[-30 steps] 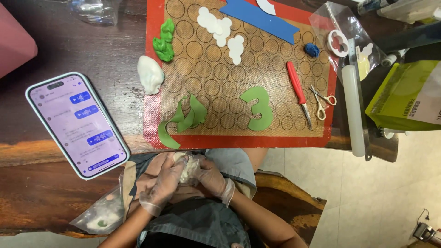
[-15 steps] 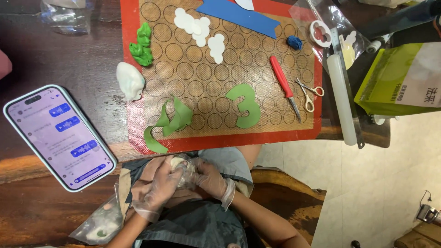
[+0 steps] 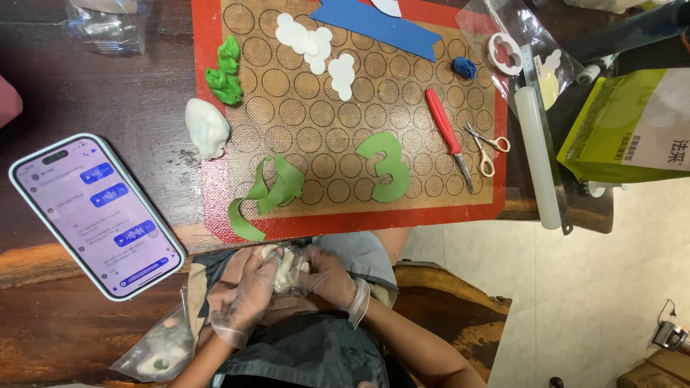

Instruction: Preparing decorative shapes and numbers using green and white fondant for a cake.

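My left hand (image 3: 248, 287) and my right hand (image 3: 327, 276), both in thin clear gloves, are pressed together over my lap around a lump of white dough (image 3: 282, 264). Both hands grip it just below the front edge of the red-rimmed baking mat (image 3: 345, 219). On the mat lie a green cut-out shaped like a numeral (image 3: 386, 167), curled green strips (image 3: 266, 194), white cloud shapes (image 3: 316, 47) and a blue sheet (image 3: 377, 21). Another white dough lump (image 3: 206, 127) rests on the mat's left rim.
A phone (image 3: 97, 215) with a lit screen lies on the dark wooden table at the left. On the mat's right side are a red-handled knife (image 3: 447, 133), small scissors (image 3: 483, 147), and a blue ball (image 3: 464, 67). A white rolling pin (image 3: 537, 154), green package (image 3: 632, 129) and plastic bags (image 3: 154, 352) sit around.
The view has shifted, so the mat and phone sit further left and lower in frame. My hands stay together over my lap, still kneading the white dough.
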